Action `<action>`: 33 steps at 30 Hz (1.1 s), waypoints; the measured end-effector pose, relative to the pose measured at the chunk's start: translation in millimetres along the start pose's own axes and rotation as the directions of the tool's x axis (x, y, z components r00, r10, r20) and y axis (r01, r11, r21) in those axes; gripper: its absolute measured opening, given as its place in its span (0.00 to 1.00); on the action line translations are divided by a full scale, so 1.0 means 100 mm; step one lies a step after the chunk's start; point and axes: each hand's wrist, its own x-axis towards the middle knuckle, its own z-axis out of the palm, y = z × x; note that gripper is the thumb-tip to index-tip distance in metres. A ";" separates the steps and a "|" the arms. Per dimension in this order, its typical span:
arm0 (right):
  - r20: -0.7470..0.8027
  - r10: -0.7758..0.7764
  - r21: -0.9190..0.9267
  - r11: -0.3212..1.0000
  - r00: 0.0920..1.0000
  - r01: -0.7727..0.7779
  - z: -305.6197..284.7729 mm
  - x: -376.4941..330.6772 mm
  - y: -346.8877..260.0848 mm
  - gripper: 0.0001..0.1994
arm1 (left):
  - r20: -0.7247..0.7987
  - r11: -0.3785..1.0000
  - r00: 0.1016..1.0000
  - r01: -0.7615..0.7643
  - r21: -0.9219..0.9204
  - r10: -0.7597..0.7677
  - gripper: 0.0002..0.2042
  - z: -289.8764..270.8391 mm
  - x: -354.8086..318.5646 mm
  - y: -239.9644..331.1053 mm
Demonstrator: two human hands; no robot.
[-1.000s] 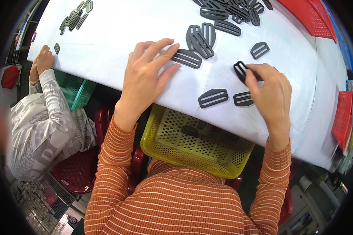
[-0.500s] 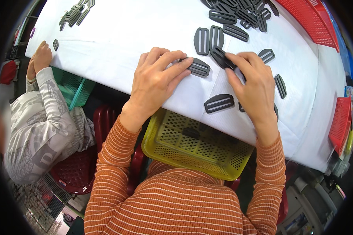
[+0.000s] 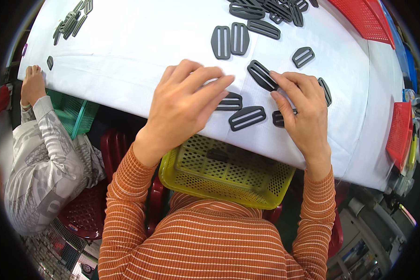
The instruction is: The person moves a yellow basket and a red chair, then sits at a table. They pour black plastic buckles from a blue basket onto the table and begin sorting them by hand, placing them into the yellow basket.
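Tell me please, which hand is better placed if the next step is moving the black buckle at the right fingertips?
Right, most likely. The right hand touches one end of the black buckle; the left hand is apart from it, farther left.

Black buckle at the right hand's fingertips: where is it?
In the head view, the black buckle is right of centre over the white table, below and right of two side-by-side buckles, its lower end at the right hand.

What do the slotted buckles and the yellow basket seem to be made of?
Slotted buckles: probably plastic, matte dark gray, judging by their dull, even surface; coated metal isn't ruled out.
Yellow basket: likely molded plastic, faintly glossy, from its regular perforations and rounded rim.
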 end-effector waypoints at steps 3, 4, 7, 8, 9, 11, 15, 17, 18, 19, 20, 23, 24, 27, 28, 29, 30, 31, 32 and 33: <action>0.018 -0.111 -0.096 0.989 0.994 0.112 0.01 0.01 0.03 0.18 | 0.084 0.995 0.996 -0.019 0.093 0.011 0.19 0.13 0.16 0.05; 0.028 -0.149 -0.137 0.979 0.989 0.151 0.02 0.01 0.04 0.18 | 0.126 0.991 0.992 -0.028 0.131 0.011 0.19 0.17 0.19 0.05; 0.060 -0.161 -0.211 0.963 0.985 0.170 0.01 0.05 0.01 0.19 | 0.168 0.989 0.986 -0.032 0.142 0.008 0.20 0.20 0.24 0.05; 0.065 -0.157 -0.218 0.961 0.985 0.168 0.03 0.08 0.00 0.19 | 0.176 0.989 0.984 -0.036 0.145 0.010 0.20 0.20 0.25 0.05; 0.068 -0.153 -0.228 0.960 0.986 0.165 0.06 0.12 -0.03 0.19 | 0.176 0.987 0.984 -0.034 0.160 0.005 0.20 0.19 0.26 0.06; 0.066 -0.147 -0.240 0.958 0.987 0.159 0.09 0.15 -0.03 0.19 | 0.175 0.981 0.985 -0.031 0.189 -0.003 0.19 0.18 0.28 0.10; 0.068 -0.168 -0.253 0.951 0.983 0.180 0.01 0.10 0.01 0.18 | 0.150 0.971 0.989 -0.027 0.237 -0.009 0.19 0.19 0.28 0.13; 0.080 -0.162 -0.229 0.957 0.983 0.177 -0.09 0.06 0.03 0.17 | 0.149 0.975 0.989 -0.027 0.222 -0.007 0.18 0.18 0.29 0.11; 0.050 -0.116 -0.149 0.981 0.992 0.122 -0.21 0.06 0.04 0.16 | 0.149 0.977 0.989 -0.029 0.211 -0.002 0.18 0.17 0.30 0.10; 0.023 -0.079 -0.052 0.995 0.997 0.080 -0.35 0.06 0.01 0.15 | 0.148 0.976 0.989 -0.021 0.215 -0.011 0.18 0.16 0.28 0.09; -0.108 0.014 0.119 0.993 0.994 -0.001 -0.55 -0.01 -0.08 0.12 | 0.144 0.977 0.989 -0.008 0.213 -0.023 0.18 0.16 0.27 0.08; -0.530 0.197 0.685 0.672 0.825 0.280 -1.25 -0.44 -0.39 0.15 | 0.131 0.971 0.991 -0.023 0.238 -0.009 0.18 0.22 0.29 0.09; -0.574 0.135 0.737 0.516 0.808 0.437 -1.40 -0.53 -0.49 0.16 | 0.129 0.968 0.992 -0.020 0.250 -0.013 0.18 0.21 0.27 0.09; -0.504 -0.141 0.771 0.371 0.852 0.517 -1.46 -0.53 -0.59 0.12 | 0.100 0.967 0.995 -0.008 0.256 -0.019 0.18 0.19 0.23 0.06; -0.623 -0.008 0.726 0.367 0.782 0.582 -1.24 -0.41 -0.76 0.08 | 0.099 0.971 0.995 -0.012 0.238 -0.012 0.18 0.23 0.24 0.08; -0.718 0.126 0.671 0.387 0.685 0.633 -1.03 -0.29 -0.93 0.09 | 0.099 0.973 0.995 -0.011 0.231 -0.012 0.18 0.23 0.25 0.07; -0.724 0.112 0.661 0.395 0.681 0.638 -1.01 -0.29 -0.92 0.08 | 0.103 0.975 0.994 -0.003 0.224 -0.021 0.18 0.23 0.23 0.07; -0.729 0.099 0.651 0.404 0.677 0.643 -1.01 -0.31 -0.90 0.07 | 0.089 0.976 0.996 -0.013 0.219 -0.007 0.19 0.23 0.23 0.06; -0.734 0.086 0.642 0.412 0.673 0.647 -1.01 -0.34 -0.87 0.06 | 0.098 0.975 0.995 -0.004 0.223 -0.018 0.19 0.22 0.22 0.05; -0.696 0.042 0.507 0.735 0.717 0.450 -1.00 -0.47 -0.67 0.08 | 0.099 0.974 0.995 0.006 0.226 -0.029 0.19 0.20 0.22 0.05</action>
